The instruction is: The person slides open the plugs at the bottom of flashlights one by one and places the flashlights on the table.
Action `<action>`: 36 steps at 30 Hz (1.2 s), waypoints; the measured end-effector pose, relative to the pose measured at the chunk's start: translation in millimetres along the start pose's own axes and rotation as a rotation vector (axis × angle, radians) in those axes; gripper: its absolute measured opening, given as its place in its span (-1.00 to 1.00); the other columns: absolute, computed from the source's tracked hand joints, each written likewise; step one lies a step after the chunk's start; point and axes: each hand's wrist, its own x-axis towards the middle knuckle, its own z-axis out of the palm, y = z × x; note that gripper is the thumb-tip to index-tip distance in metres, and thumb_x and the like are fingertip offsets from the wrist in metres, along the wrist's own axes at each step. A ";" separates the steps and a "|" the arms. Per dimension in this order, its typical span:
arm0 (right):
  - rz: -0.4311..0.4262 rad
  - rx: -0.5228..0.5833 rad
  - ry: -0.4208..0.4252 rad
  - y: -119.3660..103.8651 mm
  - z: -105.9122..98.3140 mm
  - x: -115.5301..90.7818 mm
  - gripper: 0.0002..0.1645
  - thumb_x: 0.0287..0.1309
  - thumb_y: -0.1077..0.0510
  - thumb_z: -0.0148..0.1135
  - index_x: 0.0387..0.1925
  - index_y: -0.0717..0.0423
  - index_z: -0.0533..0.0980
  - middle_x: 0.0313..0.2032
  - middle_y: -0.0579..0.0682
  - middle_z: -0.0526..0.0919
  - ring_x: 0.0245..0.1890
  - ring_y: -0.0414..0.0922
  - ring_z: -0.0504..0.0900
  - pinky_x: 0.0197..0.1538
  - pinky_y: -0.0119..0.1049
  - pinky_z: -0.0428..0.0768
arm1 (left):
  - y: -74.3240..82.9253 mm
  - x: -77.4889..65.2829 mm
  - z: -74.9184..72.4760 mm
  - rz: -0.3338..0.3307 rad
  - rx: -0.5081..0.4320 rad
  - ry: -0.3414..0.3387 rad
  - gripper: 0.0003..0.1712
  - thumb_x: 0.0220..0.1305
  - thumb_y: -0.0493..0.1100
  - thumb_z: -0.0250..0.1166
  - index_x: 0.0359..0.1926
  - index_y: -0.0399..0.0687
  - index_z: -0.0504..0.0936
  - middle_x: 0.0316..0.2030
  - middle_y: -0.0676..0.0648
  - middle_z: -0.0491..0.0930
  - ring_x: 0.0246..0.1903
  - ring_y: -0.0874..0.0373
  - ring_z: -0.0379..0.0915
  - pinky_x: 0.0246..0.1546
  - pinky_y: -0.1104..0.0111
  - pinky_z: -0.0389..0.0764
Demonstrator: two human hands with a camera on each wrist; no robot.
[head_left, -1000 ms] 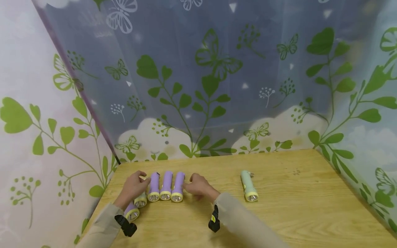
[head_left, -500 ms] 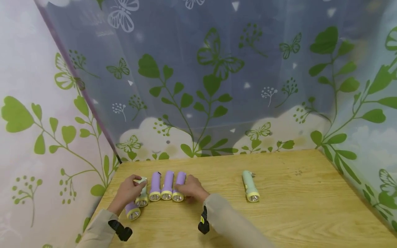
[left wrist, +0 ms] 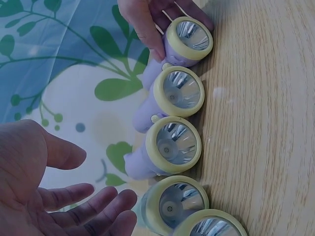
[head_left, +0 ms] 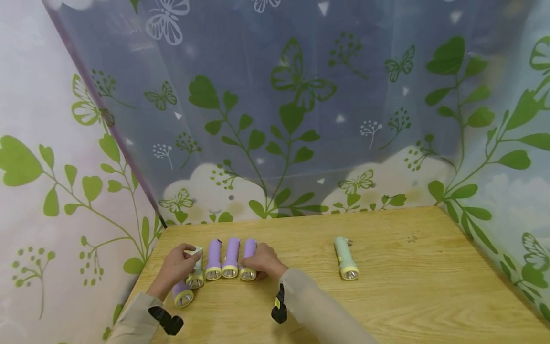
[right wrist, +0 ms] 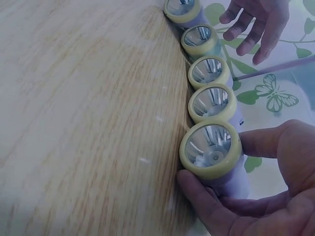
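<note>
Several flashlights with yellow rims lie side by side on the left of the table, lenses toward me. My right hand (head_left: 266, 260) pinches the rightmost purple flashlight (right wrist: 231, 179) by its head, thumb on one side and fingers on the other. Two more purple flashlights, one in the middle (head_left: 231, 253) and one to its left (head_left: 214, 255), lie beside it. Over the pale green flashlight (head_left: 195, 279) hovers my left hand (head_left: 172, 268), partly covering it; its fingers are spread loosely in the left wrist view. Nearest me is another purple flashlight (head_left: 182, 295), partly behind that hand.
A second pale green flashlight (head_left: 345, 258) lies apart, right of centre on the wooden table (head_left: 412, 296). Printed cloth walls (head_left: 240, 143) with leaves and butterflies stand at the back and both sides.
My left hand has drawn left, away from a purple flashlight to the pale green one. My right hand has moved left and taken hold of the rightmost purple flashlight, which has shifted slightly right.
</note>
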 end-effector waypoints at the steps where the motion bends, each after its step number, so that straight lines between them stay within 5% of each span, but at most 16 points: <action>1: -0.003 -0.007 0.001 -0.1 -1.2 -0.3 -0.64 -0.04 0.12 0.48 -0.37 0.26 0.48 -0.49 0.08 0.56 -0.59 0.10 0.73 -0.50 -0.09 0.74 | 0.4 0.0 0.2 0.000 -0.001 -0.001 -0.41 0.49 0.03 0.15 0.29 -0.35 0.38 -0.13 -0.33 0.61 -0.34 0.05 0.64 -0.43 0.25 0.58; 18: 0.017 -0.033 0.002 18.5 -24.1 3.5 -0.74 -0.01 0.12 0.37 -0.58 0.16 0.48 -0.59 0.01 0.56 -0.66 -0.10 0.59 -0.57 -0.24 0.66 | 17.2 -0.7 13.5 0.025 -0.065 -0.019 -0.50 0.50 -0.06 0.15 0.26 -0.33 0.41 -0.16 -0.30 0.59 -0.41 0.00 0.58 -0.49 0.26 0.56; 26: 0.008 0.074 -0.022 24.1 -39.5 -2.7 -0.70 0.02 0.10 0.39 -0.33 0.29 0.61 -0.38 0.11 0.66 -0.49 -0.10 0.64 -0.40 -0.19 0.72 | 33.8 0.6 24.4 0.045 -0.084 -0.019 -0.51 0.49 -0.08 0.16 0.26 -0.33 0.44 -0.12 -0.31 0.59 -0.33 0.00 0.63 -0.38 0.20 0.64; 36: -0.008 0.051 -0.008 27.9 -61.7 -8.4 -0.55 0.11 0.03 0.37 -0.10 0.32 0.60 -0.20 0.18 0.67 -0.36 -0.08 0.62 -0.29 -0.14 0.70 | 51.5 6.4 42.7 0.109 -0.172 -0.036 -0.56 0.48 -0.10 0.18 0.22 -0.30 0.47 -0.08 -0.26 0.54 -0.32 -0.06 0.67 -0.35 0.18 0.70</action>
